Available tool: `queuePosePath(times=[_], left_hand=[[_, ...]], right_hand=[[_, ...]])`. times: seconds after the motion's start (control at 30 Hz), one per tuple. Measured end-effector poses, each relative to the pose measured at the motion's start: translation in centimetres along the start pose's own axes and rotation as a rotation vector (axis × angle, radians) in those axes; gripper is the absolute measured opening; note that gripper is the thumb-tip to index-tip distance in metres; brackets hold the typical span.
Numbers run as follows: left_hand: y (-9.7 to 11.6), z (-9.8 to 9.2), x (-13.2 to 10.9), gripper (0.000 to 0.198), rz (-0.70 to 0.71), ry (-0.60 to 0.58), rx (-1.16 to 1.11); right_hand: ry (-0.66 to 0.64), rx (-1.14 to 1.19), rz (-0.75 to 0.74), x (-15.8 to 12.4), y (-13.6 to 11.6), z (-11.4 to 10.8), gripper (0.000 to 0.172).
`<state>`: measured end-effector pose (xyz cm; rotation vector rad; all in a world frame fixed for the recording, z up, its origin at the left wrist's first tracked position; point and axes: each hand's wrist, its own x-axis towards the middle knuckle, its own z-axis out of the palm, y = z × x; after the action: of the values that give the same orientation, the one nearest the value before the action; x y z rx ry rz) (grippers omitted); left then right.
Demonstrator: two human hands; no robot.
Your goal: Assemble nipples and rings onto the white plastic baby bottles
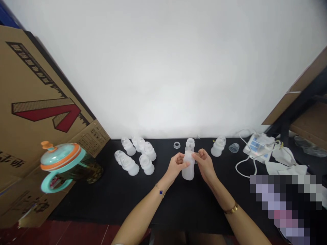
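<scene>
A white baby bottle [188, 169] stands upright in front of me between both hands. My left hand [177, 164] closes on its left side, thumb and fingers at the upper body. At the bottle's top right, my right hand [203, 162] pinches near the neck; part of a clear piece shows by those fingers, but I cannot make out its shape. Right behind is an open-necked white bottle [190, 141], partly hidden by the front one. A translucent ring [176, 145] lies to the left of it, and a clear dome cap [234, 147] lies farther right.
Several capped baby bottles [147, 165] stand in a group on the left of the black table [158, 200]. Another capped bottle [218, 146] is at right. A big teal-lidded jug [71, 166] stands by a cardboard box [38, 102]; a white cable [238, 170] and papers lie right.
</scene>
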<state>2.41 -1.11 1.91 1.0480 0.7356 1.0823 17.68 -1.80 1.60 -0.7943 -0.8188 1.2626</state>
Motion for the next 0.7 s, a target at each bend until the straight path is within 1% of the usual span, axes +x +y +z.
queuePosePath(times=[0.17,0.2,0.27,0.33,0.4,0.47,0.5,0.6,0.7], left_hand=[[-0.2,-0.9,0.4,0.038,0.004,0.024,0.008],[-0.2,-1.1,0.5,0.037,-0.003,0.025,-0.006],[0.0,-1.6,0.7,0.034,-0.002,0.035,-0.082],[0.3,-2.0,0.8,0.033,0.030,0.047,-0.166],[0.5,-2.2,0.8,0.035,0.063,0.069,-0.235],[0.5,-2.1,0.9,0.036,0.062,0.107,-0.299],[0.4,-2.1,1.0,0.037,0.046,0.131,-0.332],[0.1,-1.8,1.0,0.040,-0.023,0.196,-0.418],[-0.2,-1.7,1.1,0.039,-0.057,0.229,-0.455]], right_hand=[[-0.086,-0.162,0.043,0.2,-0.8,-0.4,0.043],[-0.095,-0.209,0.028,0.3,-1.1,-0.6,0.042],[-0.071,-0.345,-0.053,0.6,-1.5,-1.2,0.041],[0.015,-0.592,-0.157,0.9,-1.7,-1.9,0.042],[0.108,-0.919,-0.224,1.1,-1.6,-2.6,0.043],[0.141,-1.173,-0.238,1.3,-1.2,-3.0,0.043],[0.132,-1.251,-0.235,1.4,-0.9,-3.1,0.043],[0.069,-1.360,-0.209,1.4,-0.3,-3.4,0.046],[0.017,-1.412,-0.158,1.5,0.0,-3.5,0.042]])
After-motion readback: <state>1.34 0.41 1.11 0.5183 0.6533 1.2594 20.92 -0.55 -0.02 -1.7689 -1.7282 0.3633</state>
